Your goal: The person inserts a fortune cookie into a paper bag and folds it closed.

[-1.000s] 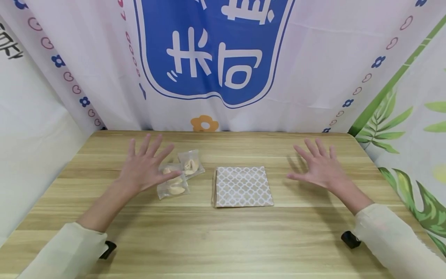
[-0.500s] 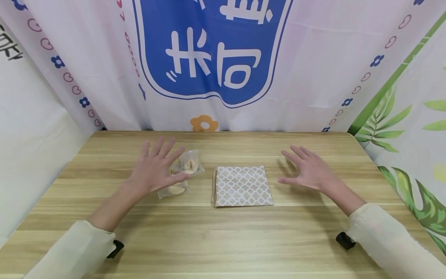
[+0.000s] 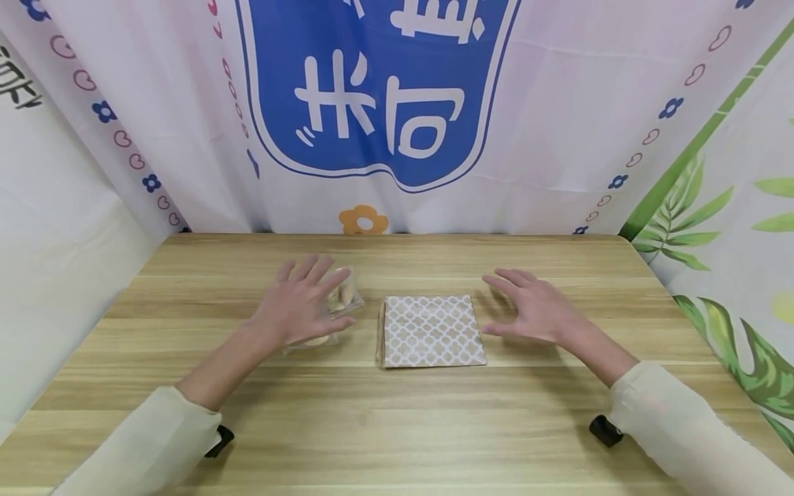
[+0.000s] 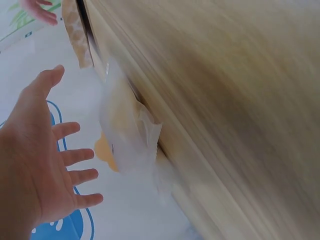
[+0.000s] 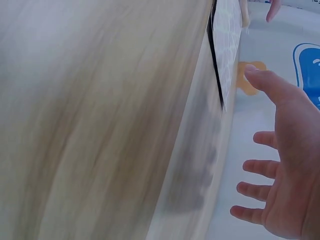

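Note:
My left hand point(image 3: 298, 303) hovers with spread fingers over two clear packets of tan, folded cookies that look like fortune cookies. It partly hides the nearer packet point(image 3: 319, 342) in the head view, while the farther packet point(image 3: 347, 297) shows past its fingers. In the left wrist view, a cookie packet point(image 4: 127, 125) lies beyond the open palm. A flat folded paper bag point(image 3: 434, 332) with a white lattice pattern lies at the middle of the table. My right hand point(image 3: 536, 308) is held just right of the bag, fingers loosely bent and holding nothing.
The wood-grain table point(image 3: 384, 434) ends at a white curtain point(image 3: 546, 138) with a blue printed sign. A white side curtain point(image 3: 56, 207) hangs at the left and a leaf-printed one point(image 3: 744, 227) at the right. Black wrist cameras sit below both sleeves.
Both hands have moved inward, the left rightward over the cookie packets and the right leftward to the bag's edge. The right fingers have bent a little. The bag and packets have stayed put.

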The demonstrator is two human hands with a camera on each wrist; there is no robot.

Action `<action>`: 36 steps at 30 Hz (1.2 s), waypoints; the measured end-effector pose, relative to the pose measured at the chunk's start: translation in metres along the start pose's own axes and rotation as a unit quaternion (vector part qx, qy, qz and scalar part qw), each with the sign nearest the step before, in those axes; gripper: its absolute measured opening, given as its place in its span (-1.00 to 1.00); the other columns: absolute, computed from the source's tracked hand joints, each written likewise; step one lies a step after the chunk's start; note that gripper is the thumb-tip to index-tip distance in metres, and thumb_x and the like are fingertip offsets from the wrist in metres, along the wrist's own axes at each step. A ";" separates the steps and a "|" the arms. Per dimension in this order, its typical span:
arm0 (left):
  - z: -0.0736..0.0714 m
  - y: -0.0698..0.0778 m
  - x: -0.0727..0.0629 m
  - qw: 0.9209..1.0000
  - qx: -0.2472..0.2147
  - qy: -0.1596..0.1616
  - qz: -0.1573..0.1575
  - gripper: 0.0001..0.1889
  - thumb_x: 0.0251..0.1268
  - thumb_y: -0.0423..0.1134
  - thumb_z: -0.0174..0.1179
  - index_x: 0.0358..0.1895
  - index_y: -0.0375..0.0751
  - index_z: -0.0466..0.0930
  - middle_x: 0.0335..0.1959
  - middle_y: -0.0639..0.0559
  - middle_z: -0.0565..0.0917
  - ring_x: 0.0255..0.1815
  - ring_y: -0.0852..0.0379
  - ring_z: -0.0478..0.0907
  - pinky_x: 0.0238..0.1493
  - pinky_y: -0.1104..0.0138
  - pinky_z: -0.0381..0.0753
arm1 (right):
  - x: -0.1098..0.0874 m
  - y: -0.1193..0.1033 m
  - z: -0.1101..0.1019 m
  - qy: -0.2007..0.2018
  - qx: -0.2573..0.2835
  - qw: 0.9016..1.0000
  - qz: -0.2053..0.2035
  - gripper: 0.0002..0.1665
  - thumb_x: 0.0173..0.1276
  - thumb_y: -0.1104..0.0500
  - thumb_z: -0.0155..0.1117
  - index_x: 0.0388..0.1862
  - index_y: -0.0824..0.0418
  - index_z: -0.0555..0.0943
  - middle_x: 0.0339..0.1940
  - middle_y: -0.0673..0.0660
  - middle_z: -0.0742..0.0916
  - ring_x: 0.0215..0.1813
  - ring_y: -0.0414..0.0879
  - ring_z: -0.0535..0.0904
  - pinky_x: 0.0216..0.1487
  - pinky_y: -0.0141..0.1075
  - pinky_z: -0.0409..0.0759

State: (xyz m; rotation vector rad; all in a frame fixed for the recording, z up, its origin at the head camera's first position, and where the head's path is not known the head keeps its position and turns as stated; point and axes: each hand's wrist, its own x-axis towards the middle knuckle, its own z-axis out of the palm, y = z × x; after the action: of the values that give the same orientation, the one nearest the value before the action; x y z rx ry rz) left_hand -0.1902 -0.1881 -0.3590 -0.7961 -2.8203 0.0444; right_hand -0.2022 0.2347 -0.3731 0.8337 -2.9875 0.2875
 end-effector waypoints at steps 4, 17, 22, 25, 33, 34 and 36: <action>0.001 0.006 0.002 0.999 -0.011 0.019 0.023 -0.12 0.20 0.41 0.25 0.45 -0.13 0.47 0.44 -0.29 0.46 0.48 -0.36 0.34 0.40 -0.34 0.32 | 0.004 -0.006 0.003 0.004 0.009 1.000 -0.013 0.13 0.18 -0.42 0.43 0.56 0.19 0.40 0.53 0.38 0.44 0.51 0.38 0.33 0.41 0.37 0.33; 0.005 0.021 0.012 0.995 -0.073 0.004 0.067 -0.19 0.24 0.29 0.34 0.39 -0.22 0.53 0.38 -0.27 0.54 0.43 -0.32 0.42 0.31 -0.28 0.47 | 0.015 -0.025 0.008 0.002 0.043 0.998 -0.045 0.14 0.12 -0.39 0.50 0.50 0.28 0.45 0.47 0.36 0.51 0.48 0.33 0.40 0.44 0.30 0.34; 0.006 0.028 0.017 0.991 -0.102 0.003 0.081 -0.24 0.22 0.23 0.39 0.33 -0.26 0.58 0.32 -0.27 0.59 0.40 -0.36 0.45 0.34 -0.27 0.45 | 0.020 -0.031 0.010 0.003 0.050 0.997 -0.061 0.11 0.12 -0.38 0.51 0.45 0.30 0.49 0.44 0.37 0.54 0.45 0.33 0.44 0.42 0.27 0.38; 0.006 0.032 0.019 0.989 -0.123 0.001 0.086 -0.26 0.22 0.21 0.41 0.29 -0.28 0.61 0.30 -0.27 0.61 0.37 -0.34 0.48 0.34 -0.24 0.47 | 0.022 -0.036 0.011 0.000 0.058 0.996 -0.069 0.10 0.11 -0.37 0.53 0.44 0.31 0.51 0.43 0.37 0.55 0.44 0.33 0.44 0.42 0.27 0.38; 0.009 0.038 0.023 0.985 -0.140 -0.004 0.101 -0.27 0.20 0.19 0.44 0.27 -0.30 0.63 0.28 -0.25 0.62 0.33 -0.24 0.54 0.33 -0.13 0.52 | 0.027 -0.045 0.015 -0.015 0.072 0.993 -0.089 0.17 0.08 -0.40 0.54 0.46 0.32 0.47 0.46 0.37 0.51 0.47 0.32 0.41 0.45 0.26 0.35; 0.009 0.038 0.023 0.985 -0.139 -0.005 0.102 -0.27 0.20 0.19 0.45 0.27 -0.30 0.63 0.29 -0.25 0.62 0.33 -0.24 0.54 0.33 -0.13 0.52 | 0.028 -0.046 0.016 -0.016 0.072 0.993 -0.091 0.18 0.06 -0.40 0.54 0.46 0.33 0.47 0.46 0.38 0.51 0.47 0.32 0.41 0.45 0.26 0.35; 0.009 0.038 0.023 0.985 -0.140 -0.010 0.103 -0.26 0.19 0.19 0.45 0.28 -0.30 0.62 0.30 -0.25 0.61 0.34 -0.23 0.53 0.34 -0.13 0.51 | 0.030 -0.048 0.017 -0.016 0.071 0.993 -0.098 0.20 0.04 -0.41 0.55 0.45 0.35 0.47 0.46 0.38 0.51 0.47 0.32 0.41 0.46 0.24 0.35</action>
State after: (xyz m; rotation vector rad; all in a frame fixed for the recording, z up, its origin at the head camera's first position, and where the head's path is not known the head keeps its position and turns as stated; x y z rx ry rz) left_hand -0.1913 -0.1433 -0.3666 -1.1499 -2.7862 -0.3200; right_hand -0.2025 0.1763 -0.3799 1.1453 -2.9115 0.4876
